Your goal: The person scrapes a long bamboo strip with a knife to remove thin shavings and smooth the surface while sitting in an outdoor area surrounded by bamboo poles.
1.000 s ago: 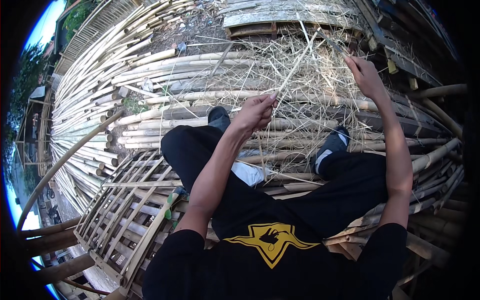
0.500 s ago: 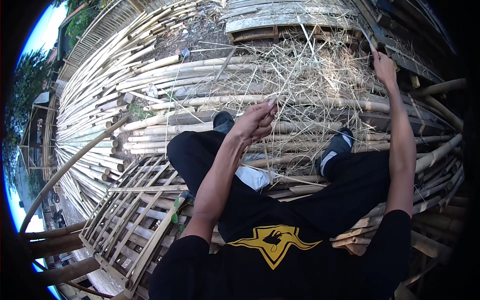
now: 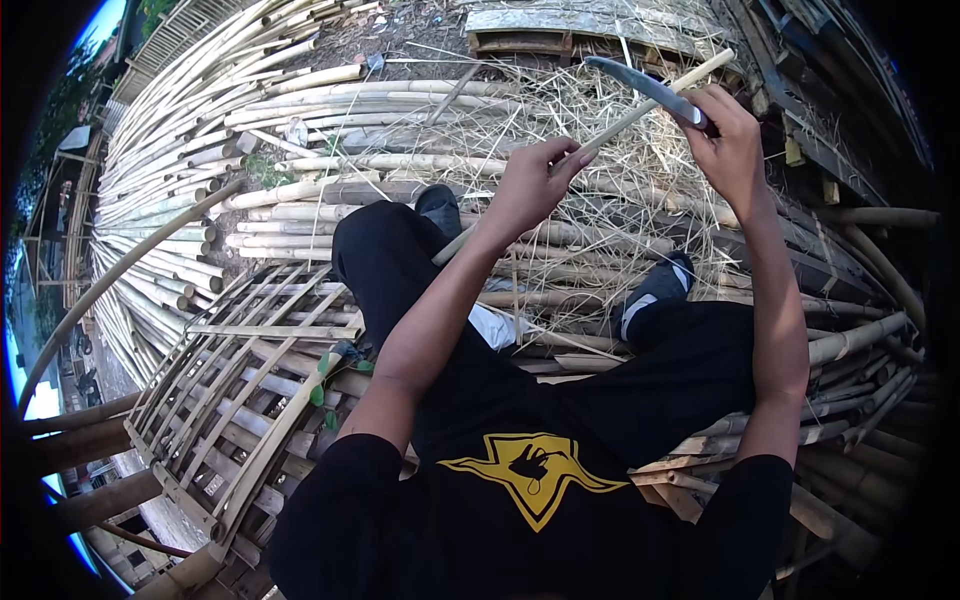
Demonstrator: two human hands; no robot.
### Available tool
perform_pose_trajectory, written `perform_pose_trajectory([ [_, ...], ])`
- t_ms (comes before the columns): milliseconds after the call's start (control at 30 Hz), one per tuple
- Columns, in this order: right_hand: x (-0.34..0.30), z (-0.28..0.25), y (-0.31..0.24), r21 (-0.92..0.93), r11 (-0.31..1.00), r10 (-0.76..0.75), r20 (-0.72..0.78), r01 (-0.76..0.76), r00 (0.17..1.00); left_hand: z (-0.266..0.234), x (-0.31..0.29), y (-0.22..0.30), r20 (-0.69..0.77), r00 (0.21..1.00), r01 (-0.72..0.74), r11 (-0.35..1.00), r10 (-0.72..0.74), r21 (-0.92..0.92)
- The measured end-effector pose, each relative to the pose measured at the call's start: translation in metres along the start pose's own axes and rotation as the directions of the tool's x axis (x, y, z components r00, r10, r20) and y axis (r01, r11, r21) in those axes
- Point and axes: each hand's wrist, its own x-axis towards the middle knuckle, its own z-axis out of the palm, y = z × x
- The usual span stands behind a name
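Note:
My left hand (image 3: 530, 185) is closed around a pale, narrow bamboo strip (image 3: 622, 126). The strip slants up to the right, and a short end shows below my wrist near the left knee. A knife (image 3: 630, 78) with a broad, slightly curved grey blade is gripped in my right hand (image 3: 725, 145). Its blade points left and crosses the strip close to the right fist; whether the edge touches it I cannot tell. Most of the handle is hidden by my fingers. Loose shavings (image 3: 640, 190) lie beneath both hands.
Long bamboo poles (image 3: 290, 160) cover the ground ahead and left. A woven bamboo lattice (image 3: 240, 400) stands beside my left thigh. A wooden pallet (image 3: 590, 30) lies at the far side, and stacked timber (image 3: 800, 120) rises at right. White cloth-like material (image 3: 495, 325) lies between my legs.
A bamboo strip now extends clearly from my left hand. My right hand has come nearer and left, its knife turned so the blade lies across the strip. The view has shifted slightly.

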Motion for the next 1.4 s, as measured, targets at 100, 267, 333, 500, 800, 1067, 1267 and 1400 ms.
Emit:
perform_pose_trajectory([
  [100,-0.001,0.005,-0.011,-0.058,0.973,-0.217,0.080,0.222,0.973,-0.004,-0.001,0.007,-0.021,0.995,-0.097,0.979,0.102,0.178],
  [267,0.001,0.008,-0.008,-0.026,0.998,-0.048,0.362,0.062,0.931,-0.005,0.001,-0.014,0.113,0.961,-0.273,0.923,0.251,0.270],
  [333,-0.003,0.007,-0.002,-0.081,0.997,0.027,0.404,0.006,0.914,-0.006,-0.001,0.001,0.109,0.972,-0.230,0.936,0.208,0.266],
  [500,0.001,-0.007,0.023,-0.144,0.989,0.094,0.390,-0.040,0.916,-0.023,-0.005,-0.013,0.113,0.977,-0.211,0.890,0.181,0.404],
  [800,-0.009,0.003,0.065,0.031,0.790,0.592,0.223,-0.613,0.774,-0.009,-0.018,-0.010,-0.103,0.958,-0.225,0.925,0.267,0.307],
  [1067,-0.040,0.064,-0.044,0.516,-0.146,0.366,0.821,-0.844,0.439,0.019,0.002,-0.017,-0.011,0.993,0.095,0.830,-0.121,-0.549],
  [1267,-0.065,0.082,-0.081,0.381,-0.266,0.266,0.912,-0.885,0.313,0.019,-0.005,-0.018,0.045,0.953,0.250,0.698,-0.299,-0.671],
  [1400,-0.058,0.073,-0.081,0.374,-0.202,0.338,0.894,-0.905,0.294,0.012,-0.004,-0.007,0.039,0.922,0.289,0.619,-0.385,-0.730],
])
